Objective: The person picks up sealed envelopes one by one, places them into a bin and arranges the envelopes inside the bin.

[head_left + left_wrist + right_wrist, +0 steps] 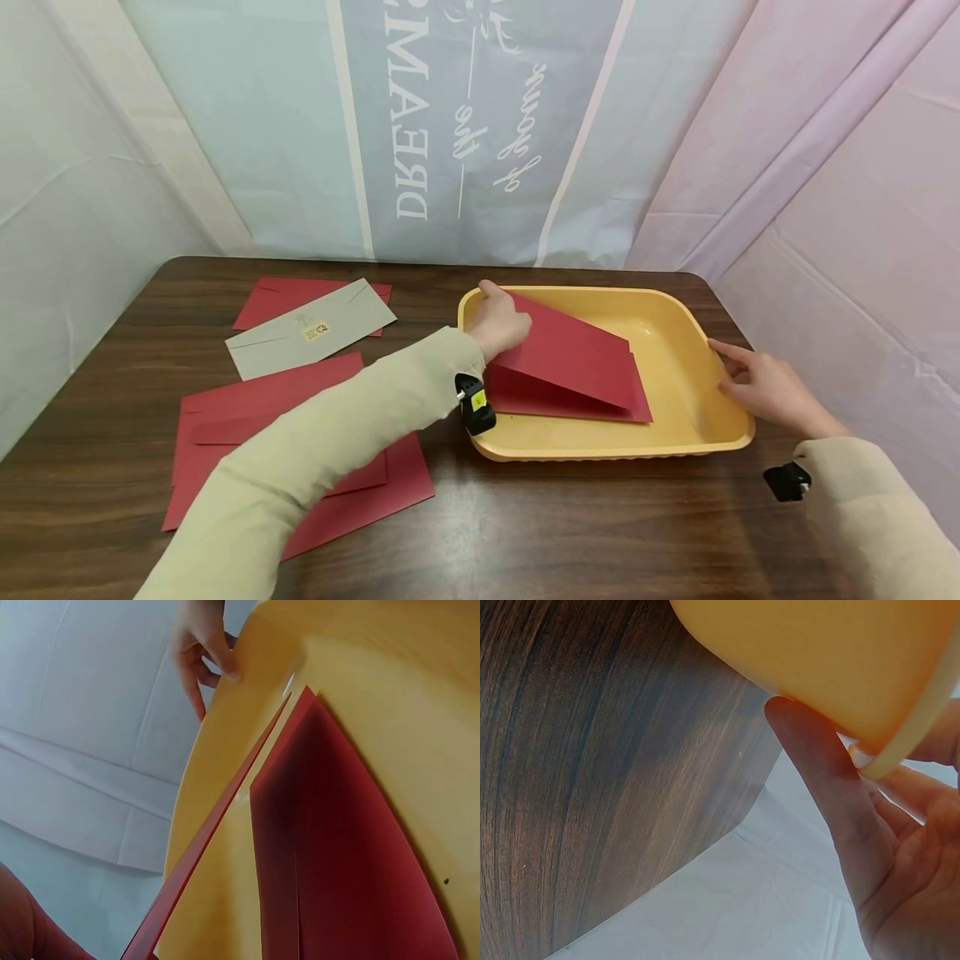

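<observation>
My left hand (501, 321) pinches a red envelope (570, 346) at its left end, inside the yellow plastic basin (675, 392). That envelope is tilted, its left end raised over another red envelope (528, 398) lying on the basin's floor. In the left wrist view the held envelope (214, 817) shows nearly edge-on, apart from the lower envelope (352, 847). My right hand (768, 392) grips the basin's right rim. In the right wrist view one finger (817, 765) lies against the basin's outer wall, and the others are partly hidden behind the rim.
On the left of the dark wooden table (547, 517) lie several red envelopes (360, 521), partly under my left sleeve. Behind them a grey envelope (311, 329) with a yellow label overlaps another red envelope (281, 292). Fabric curtains (255, 125) stand behind and beside the table.
</observation>
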### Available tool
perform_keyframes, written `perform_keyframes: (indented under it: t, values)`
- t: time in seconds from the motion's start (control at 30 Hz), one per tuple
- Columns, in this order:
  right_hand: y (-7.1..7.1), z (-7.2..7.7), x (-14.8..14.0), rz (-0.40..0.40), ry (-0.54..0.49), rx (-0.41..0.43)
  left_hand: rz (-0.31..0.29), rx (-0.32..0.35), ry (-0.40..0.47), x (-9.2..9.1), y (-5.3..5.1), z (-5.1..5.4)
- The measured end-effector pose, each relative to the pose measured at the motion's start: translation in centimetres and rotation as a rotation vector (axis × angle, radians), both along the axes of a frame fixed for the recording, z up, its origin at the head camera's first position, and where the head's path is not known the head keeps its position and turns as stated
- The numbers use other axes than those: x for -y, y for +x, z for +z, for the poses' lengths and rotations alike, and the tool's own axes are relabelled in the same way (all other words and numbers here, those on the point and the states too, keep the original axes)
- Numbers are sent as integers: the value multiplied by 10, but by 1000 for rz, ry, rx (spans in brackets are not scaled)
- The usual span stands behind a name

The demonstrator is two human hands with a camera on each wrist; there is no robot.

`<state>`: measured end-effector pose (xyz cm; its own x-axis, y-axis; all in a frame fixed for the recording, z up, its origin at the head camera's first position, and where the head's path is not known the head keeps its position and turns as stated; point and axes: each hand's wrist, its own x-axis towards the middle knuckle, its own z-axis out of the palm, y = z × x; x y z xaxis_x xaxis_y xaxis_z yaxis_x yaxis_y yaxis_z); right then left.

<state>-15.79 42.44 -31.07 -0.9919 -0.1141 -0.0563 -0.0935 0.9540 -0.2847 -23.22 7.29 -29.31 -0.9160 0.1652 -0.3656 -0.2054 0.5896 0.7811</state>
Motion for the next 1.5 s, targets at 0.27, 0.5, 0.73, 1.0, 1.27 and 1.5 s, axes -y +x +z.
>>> perform_keyframes:
  t: [0.27,0.5,0.73,1.0,1.27,1.5]
  values:
    - [0,-1,0,-3,-6,7,-3,-45,18,-9,1,-6]
    - [0,1,0,-5,-6,19,7,-91,-27,-12,4,-7]
    - [1,1,1,-5,-9,20,-42,-97,-149,-13,3,-8]
    - [1,0,-1,3,-7,9,-190,-144,-441,-13,0,-5]
    - [1,0,-1,0,-3,2,-338,-102,-620,-14,1,6]
    - [0,-1,-1,1,4,3,-440,-87,-782,-21,-11,-11]
